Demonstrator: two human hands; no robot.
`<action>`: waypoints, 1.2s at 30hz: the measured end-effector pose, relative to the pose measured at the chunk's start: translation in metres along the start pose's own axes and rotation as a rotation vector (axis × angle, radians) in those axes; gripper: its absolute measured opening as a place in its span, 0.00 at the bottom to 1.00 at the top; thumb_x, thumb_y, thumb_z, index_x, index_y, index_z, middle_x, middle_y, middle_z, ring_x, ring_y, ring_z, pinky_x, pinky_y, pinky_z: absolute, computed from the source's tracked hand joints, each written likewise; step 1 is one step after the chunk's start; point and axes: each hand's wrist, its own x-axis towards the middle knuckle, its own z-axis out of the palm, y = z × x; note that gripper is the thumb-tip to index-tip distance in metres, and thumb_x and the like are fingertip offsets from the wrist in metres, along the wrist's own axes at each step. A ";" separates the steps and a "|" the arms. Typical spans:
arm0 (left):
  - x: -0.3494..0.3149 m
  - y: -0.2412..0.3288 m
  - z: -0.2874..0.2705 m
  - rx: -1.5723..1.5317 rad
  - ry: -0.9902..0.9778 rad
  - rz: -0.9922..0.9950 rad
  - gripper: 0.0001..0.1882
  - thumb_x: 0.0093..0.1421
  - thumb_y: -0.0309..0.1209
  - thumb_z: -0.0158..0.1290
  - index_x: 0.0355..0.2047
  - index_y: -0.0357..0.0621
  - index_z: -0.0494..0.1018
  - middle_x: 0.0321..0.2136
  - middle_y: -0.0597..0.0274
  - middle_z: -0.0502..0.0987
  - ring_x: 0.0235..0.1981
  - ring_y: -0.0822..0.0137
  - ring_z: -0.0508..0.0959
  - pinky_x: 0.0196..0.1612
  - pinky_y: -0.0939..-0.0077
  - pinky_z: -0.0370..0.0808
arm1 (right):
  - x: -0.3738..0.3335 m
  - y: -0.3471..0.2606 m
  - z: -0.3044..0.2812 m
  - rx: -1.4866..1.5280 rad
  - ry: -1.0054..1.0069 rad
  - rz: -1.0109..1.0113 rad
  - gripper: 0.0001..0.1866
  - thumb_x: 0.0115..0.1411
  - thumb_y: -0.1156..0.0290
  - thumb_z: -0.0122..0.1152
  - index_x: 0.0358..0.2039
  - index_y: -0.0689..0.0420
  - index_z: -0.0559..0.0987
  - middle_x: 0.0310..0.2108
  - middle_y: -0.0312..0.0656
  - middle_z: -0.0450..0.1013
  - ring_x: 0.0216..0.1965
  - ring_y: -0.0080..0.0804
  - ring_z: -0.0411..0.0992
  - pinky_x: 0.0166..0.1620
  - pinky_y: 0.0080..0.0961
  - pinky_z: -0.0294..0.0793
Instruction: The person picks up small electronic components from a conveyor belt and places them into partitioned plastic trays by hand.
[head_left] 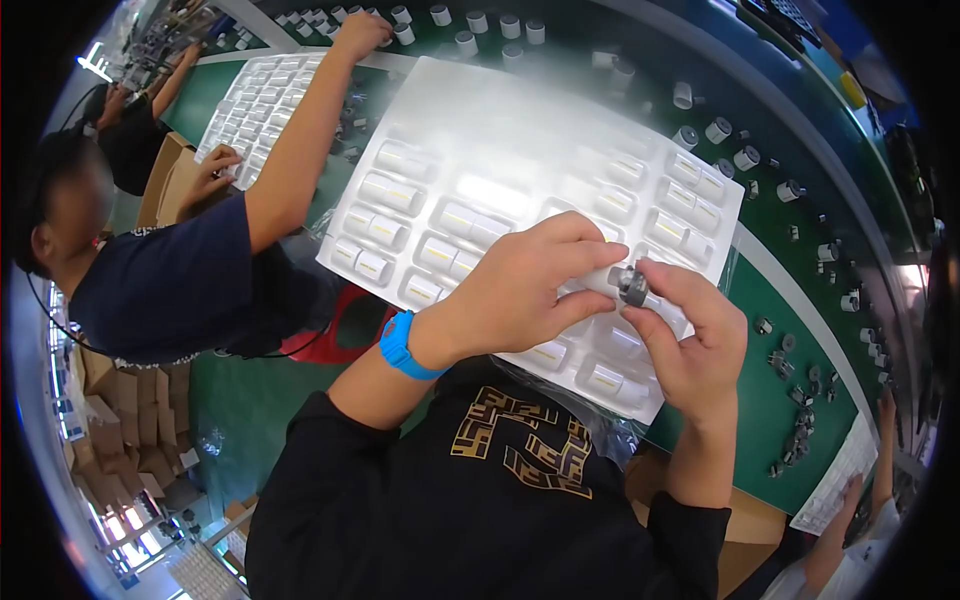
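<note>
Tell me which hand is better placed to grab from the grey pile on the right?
Probably the right hand, once it releases the grey fitting: it is nearer the grey pile, on its side of the white tray. The left hand is farther away.

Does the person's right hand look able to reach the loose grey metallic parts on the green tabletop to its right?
Probably, once free: the right hand pinches a dark grey fitting, but nothing visible blocks the way to the loose parts.

Green floor (235, 400) — red stool (322, 345) — cardboard boxes (128, 415)
</note>
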 end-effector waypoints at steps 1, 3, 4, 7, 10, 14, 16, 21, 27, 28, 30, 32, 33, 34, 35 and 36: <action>0.000 0.000 0.000 0.013 -0.024 0.003 0.25 0.49 0.25 0.69 0.50 0.42 0.78 0.41 0.56 0.78 0.38 0.58 0.80 0.39 0.71 0.78 | 0.000 -0.002 -0.001 0.002 0.001 0.001 0.22 0.51 0.83 0.72 0.48 0.64 0.80 0.43 0.47 0.81 0.43 0.34 0.80 0.47 0.27 0.78; -0.001 0.001 0.000 0.042 -0.044 0.006 0.25 0.49 0.26 0.69 0.50 0.42 0.79 0.41 0.57 0.78 0.38 0.58 0.80 0.39 0.71 0.78 | 0.000 -0.005 0.000 -0.162 -0.043 0.004 0.20 0.49 0.82 0.73 0.45 0.62 0.83 0.41 0.49 0.81 0.41 0.36 0.81 0.45 0.26 0.79; 0.000 0.002 -0.001 0.069 -0.060 0.012 0.25 0.49 0.26 0.69 0.49 0.42 0.79 0.41 0.57 0.78 0.37 0.58 0.80 0.38 0.70 0.78 | -0.001 -0.005 -0.001 -0.163 -0.040 0.006 0.20 0.49 0.82 0.73 0.45 0.62 0.83 0.41 0.49 0.81 0.41 0.36 0.81 0.45 0.26 0.79; 0.002 0.005 -0.005 0.097 -0.112 0.046 0.24 0.50 0.27 0.69 0.49 0.42 0.79 0.40 0.57 0.78 0.37 0.57 0.80 0.38 0.70 0.78 | -0.003 -0.002 -0.005 -0.108 -0.050 -0.011 0.23 0.48 0.81 0.74 0.47 0.60 0.83 0.41 0.49 0.81 0.41 0.40 0.81 0.44 0.26 0.79; 0.007 0.001 -0.008 0.044 -0.207 0.092 0.24 0.49 0.28 0.69 0.48 0.42 0.79 0.40 0.57 0.78 0.36 0.57 0.80 0.37 0.70 0.78 | -0.003 -0.001 -0.009 -0.103 -0.079 -0.069 0.22 0.47 0.81 0.74 0.46 0.60 0.83 0.40 0.49 0.82 0.40 0.40 0.81 0.44 0.26 0.79; 0.011 0.006 -0.005 0.052 -0.190 0.094 0.24 0.50 0.29 0.69 0.49 0.42 0.79 0.39 0.57 0.78 0.35 0.57 0.80 0.36 0.70 0.78 | -0.001 -0.006 -0.013 -0.039 -0.083 0.022 0.21 0.46 0.80 0.75 0.44 0.61 0.84 0.39 0.49 0.82 0.39 0.41 0.82 0.42 0.27 0.80; 0.010 0.010 -0.004 0.123 -0.198 0.054 0.24 0.50 0.31 0.69 0.49 0.43 0.79 0.39 0.56 0.78 0.35 0.57 0.80 0.36 0.70 0.77 | -0.002 -0.006 -0.016 -0.062 -0.069 0.039 0.20 0.46 0.79 0.76 0.43 0.62 0.84 0.38 0.50 0.82 0.39 0.41 0.82 0.42 0.27 0.80; 0.014 0.013 0.002 -0.001 -0.297 0.014 0.22 0.51 0.31 0.66 0.47 0.43 0.77 0.37 0.55 0.76 0.37 0.50 0.78 0.39 0.60 0.77 | -0.008 0.009 -0.024 -0.053 -0.144 -0.042 0.19 0.45 0.75 0.78 0.40 0.63 0.85 0.35 0.49 0.82 0.36 0.42 0.83 0.41 0.26 0.80; 0.028 0.011 0.009 -0.003 -0.038 -0.021 0.38 0.51 0.33 0.70 0.61 0.41 0.69 0.54 0.49 0.76 0.54 0.48 0.77 0.57 0.63 0.73 | 0.028 0.036 -0.104 -0.566 0.066 0.030 0.19 0.53 0.77 0.69 0.47 0.62 0.82 0.44 0.52 0.80 0.43 0.40 0.80 0.49 0.30 0.77; 0.024 0.006 -0.001 0.059 -0.023 -0.031 0.34 0.50 0.30 0.69 0.58 0.40 0.72 0.52 0.49 0.78 0.53 0.50 0.77 0.57 0.64 0.74 | 0.038 0.061 -0.119 -0.612 0.095 0.174 0.19 0.54 0.76 0.68 0.48 0.62 0.82 0.43 0.52 0.80 0.43 0.42 0.80 0.50 0.32 0.77; 0.020 -0.004 -0.024 0.067 -0.031 -0.053 0.30 0.51 0.30 0.69 0.55 0.39 0.74 0.51 0.49 0.78 0.53 0.50 0.78 0.56 0.63 0.74 | 0.043 0.106 -0.145 -0.691 0.148 0.352 0.19 0.55 0.75 0.68 0.49 0.63 0.81 0.43 0.52 0.80 0.43 0.44 0.79 0.50 0.33 0.76; 0.012 -0.015 -0.043 0.094 0.041 -0.117 0.24 0.51 0.30 0.68 0.49 0.38 0.78 0.47 0.49 0.80 0.50 0.51 0.79 0.53 0.64 0.76 | 0.042 0.154 -0.155 -0.920 0.016 0.426 0.21 0.55 0.75 0.67 0.51 0.62 0.80 0.42 0.51 0.79 0.42 0.46 0.79 0.49 0.36 0.76; 0.006 -0.020 -0.053 0.095 0.108 -0.140 0.22 0.51 0.29 0.69 0.47 0.38 0.79 0.45 0.49 0.81 0.47 0.52 0.81 0.51 0.65 0.77 | 0.039 0.163 -0.159 -0.925 0.006 0.431 0.21 0.55 0.75 0.67 0.51 0.62 0.80 0.42 0.51 0.79 0.42 0.46 0.79 0.49 0.36 0.76; 0.000 -0.023 -0.066 0.098 0.105 -0.150 0.22 0.51 0.29 0.69 0.47 0.38 0.79 0.45 0.49 0.81 0.47 0.52 0.81 0.51 0.65 0.77 | 0.039 0.171 -0.159 -0.921 -0.024 0.450 0.22 0.55 0.74 0.67 0.52 0.61 0.80 0.43 0.51 0.79 0.43 0.47 0.78 0.50 0.37 0.76; -0.010 -0.027 -0.077 0.153 0.185 -0.168 0.21 0.50 0.28 0.69 0.46 0.38 0.79 0.44 0.50 0.81 0.45 0.54 0.81 0.49 0.66 0.78 | 0.044 0.175 -0.151 -0.917 -0.067 0.461 0.23 0.55 0.74 0.67 0.52 0.61 0.80 0.44 0.51 0.79 0.44 0.48 0.78 0.50 0.37 0.75; -0.018 -0.030 -0.086 0.211 0.263 -0.189 0.21 0.50 0.27 0.69 0.45 0.38 0.79 0.42 0.51 0.82 0.43 0.55 0.82 0.46 0.67 0.78 | 0.053 0.169 -0.152 -0.921 -0.151 0.542 0.25 0.54 0.71 0.69 0.54 0.60 0.79 0.46 0.52 0.78 0.45 0.48 0.78 0.51 0.38 0.75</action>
